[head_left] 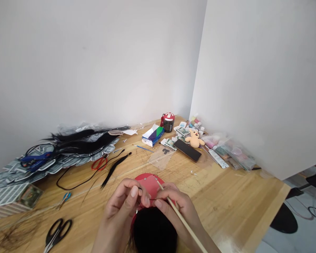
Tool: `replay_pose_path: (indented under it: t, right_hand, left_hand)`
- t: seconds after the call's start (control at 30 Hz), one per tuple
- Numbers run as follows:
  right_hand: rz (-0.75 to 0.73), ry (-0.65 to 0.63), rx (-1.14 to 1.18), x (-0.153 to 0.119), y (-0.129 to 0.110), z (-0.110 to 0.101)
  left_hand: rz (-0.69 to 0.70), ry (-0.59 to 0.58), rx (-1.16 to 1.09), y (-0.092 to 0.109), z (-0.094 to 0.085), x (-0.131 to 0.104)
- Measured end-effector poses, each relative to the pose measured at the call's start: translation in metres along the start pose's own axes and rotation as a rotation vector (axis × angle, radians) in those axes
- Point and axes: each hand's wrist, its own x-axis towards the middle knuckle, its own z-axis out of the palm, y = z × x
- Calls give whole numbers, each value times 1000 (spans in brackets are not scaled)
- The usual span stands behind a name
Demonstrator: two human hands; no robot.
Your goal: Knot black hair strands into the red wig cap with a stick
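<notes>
A dark strand (152, 199) spans two pinching hands, over a red disc (150, 184).
Left hand (129, 202) and right hand (176, 200) each grip it, seemingly for tautness; a wooden stick (183, 222) slants through the right, probably sparing its pinch.

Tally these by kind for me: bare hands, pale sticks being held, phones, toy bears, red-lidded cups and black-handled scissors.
Hands: 2 (left hand, right hand)
Pale stick, in the right hand: 1
Phone: 1
Toy bear: 1
Red-lidded cup: 1
Black-handled scissors: 1
Total: 7
</notes>
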Motion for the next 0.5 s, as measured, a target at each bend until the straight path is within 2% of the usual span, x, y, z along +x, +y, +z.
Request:
replay_pose_path:
  t: [0.1, 0.2, 0.3, 0.4, 0.5]
  right_hand:
    - [6, -13, -27, -1, 2, -8]
    - [26, 34, -62, -3, 2, -18]
    - [39, 121, -93, -7, -3, -29]
    - [6, 142, -97, -15, -11, -33]
    - [-35, 45, -70, -21, -14, -32]
  left_hand:
    - [36, 22, 39, -2, -1, -3]
    - [41, 31, 112, -1, 0, -10]
    - [65, 33, 373, 4, 4, -20]
    - [63, -64, 678, 3, 10, -28]
    - [35, -152, 740, -9, 19, -32]
